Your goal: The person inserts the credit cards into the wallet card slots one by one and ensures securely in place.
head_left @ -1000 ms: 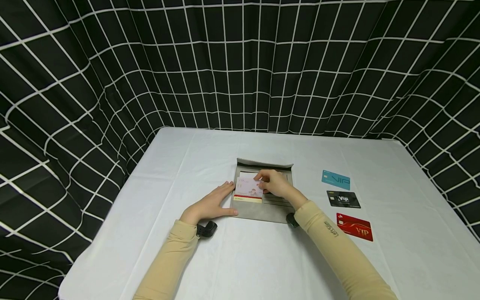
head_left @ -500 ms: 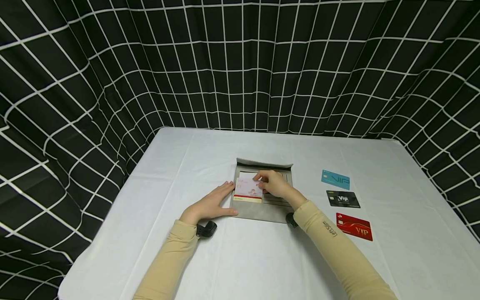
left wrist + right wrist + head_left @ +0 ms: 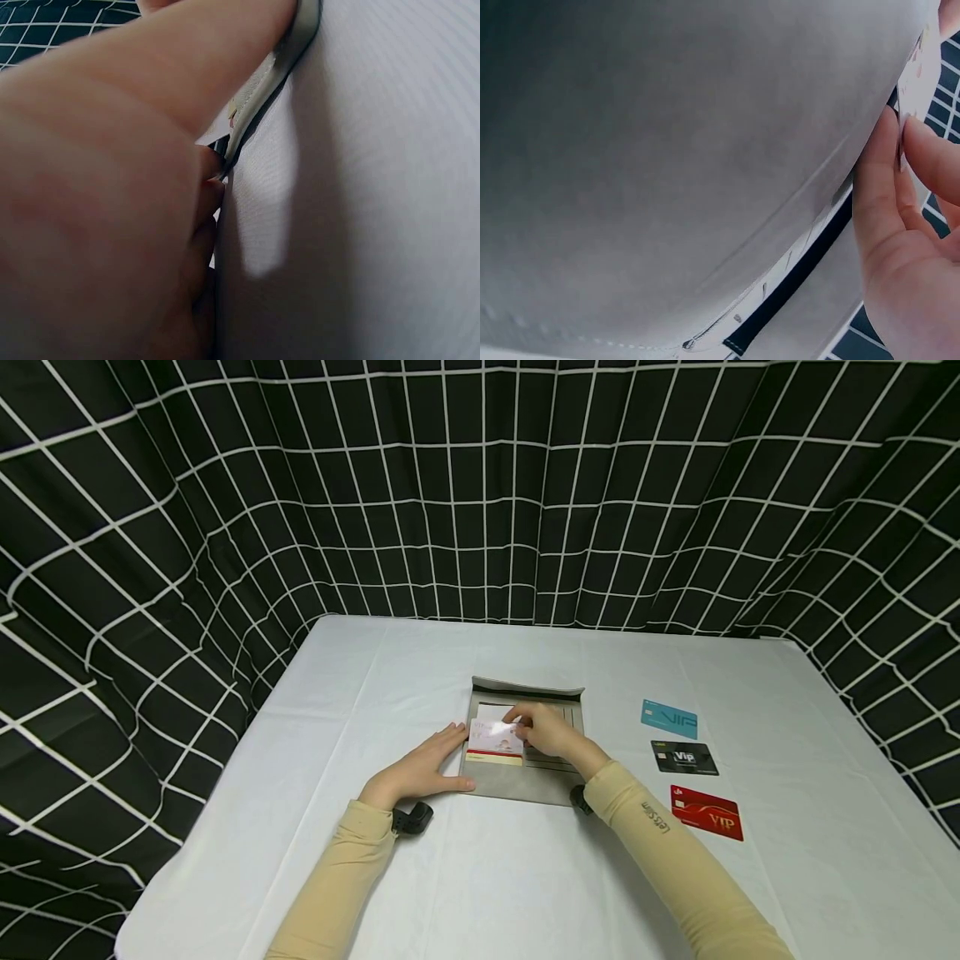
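A grey wallet (image 3: 498,785) lies unfolded on the white table, its far flap raised. My right hand (image 3: 549,731) pinches the right edge of a pink VIP card (image 3: 493,739) between thumb and fingers. That card overlaps the wallet's left-hand slots, where a red and a yellow card edge (image 3: 495,759) show below it and a white piece (image 3: 491,712) above it. In the right wrist view, thumb and fingers (image 3: 885,172) clasp the card (image 3: 922,75) on both faces. My left hand (image 3: 420,768) rests at the wallet's left side, fingers extended, thumb at its near-left corner.
Right of the wallet lie a blue VIP card (image 3: 669,719), a black Vip card (image 3: 684,757) and a red VIP card (image 3: 707,812) in a column. A black curtain with white grid lines (image 3: 450,527) hangs behind and beside the table (image 3: 360,668).
The pink card has slid a little toward the near side, showing less of the cards' edges below it and more white above. My right hand moved with it; my left hand stayed put.
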{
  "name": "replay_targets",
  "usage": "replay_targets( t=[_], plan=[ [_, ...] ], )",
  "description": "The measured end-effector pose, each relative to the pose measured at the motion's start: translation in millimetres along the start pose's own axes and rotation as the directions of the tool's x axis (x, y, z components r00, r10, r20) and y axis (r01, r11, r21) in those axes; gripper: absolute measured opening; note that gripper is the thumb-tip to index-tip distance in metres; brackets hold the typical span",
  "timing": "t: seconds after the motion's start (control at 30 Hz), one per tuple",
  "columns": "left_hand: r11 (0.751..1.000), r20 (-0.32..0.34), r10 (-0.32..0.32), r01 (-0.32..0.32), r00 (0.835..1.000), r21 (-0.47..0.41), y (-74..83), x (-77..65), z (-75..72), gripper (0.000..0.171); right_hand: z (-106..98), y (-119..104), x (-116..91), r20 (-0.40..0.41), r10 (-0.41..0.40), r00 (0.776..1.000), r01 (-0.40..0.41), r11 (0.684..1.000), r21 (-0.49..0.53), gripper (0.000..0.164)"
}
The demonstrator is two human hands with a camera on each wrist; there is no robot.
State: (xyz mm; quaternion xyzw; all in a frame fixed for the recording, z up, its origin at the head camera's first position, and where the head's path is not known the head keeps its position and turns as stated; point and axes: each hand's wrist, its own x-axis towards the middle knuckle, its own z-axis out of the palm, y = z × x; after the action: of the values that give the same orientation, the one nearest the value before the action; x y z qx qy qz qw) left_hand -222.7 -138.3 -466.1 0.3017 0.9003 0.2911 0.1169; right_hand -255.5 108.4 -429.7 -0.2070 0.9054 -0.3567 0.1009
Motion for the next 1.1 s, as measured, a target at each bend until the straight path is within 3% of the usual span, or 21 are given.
replay_targets(
  t=[0.57, 0.8, 1.1],
  plan=[
    [1.0, 0.001, 0.0, 0.0, 1.0, -0.013, -0.2, -0.6, -0.2, 0.092, 0.2, -2.3, -2.2, 0.052, 0.003, 0.999, 0.002, 0.996, -0.094, 0.025],
    [1.0, -0.005, 0.004, -0.004, 1.0, 0.005, -2.2, -0.3, 1.5, 0.092, 0.2, -2.2, -4.4, 0.077, -0.05, 0.996, 0.055, 0.996, -0.07, 0.022],
    [1.0, -0.006, 0.009, -0.009, 1.0, 0.007, -1.0, -0.6, 0.6, 0.091, 2.1, -2.6, -5.6, 0.154, -0.079, 0.985, 0.095, 0.991, -0.096, 0.036]
  ],
)
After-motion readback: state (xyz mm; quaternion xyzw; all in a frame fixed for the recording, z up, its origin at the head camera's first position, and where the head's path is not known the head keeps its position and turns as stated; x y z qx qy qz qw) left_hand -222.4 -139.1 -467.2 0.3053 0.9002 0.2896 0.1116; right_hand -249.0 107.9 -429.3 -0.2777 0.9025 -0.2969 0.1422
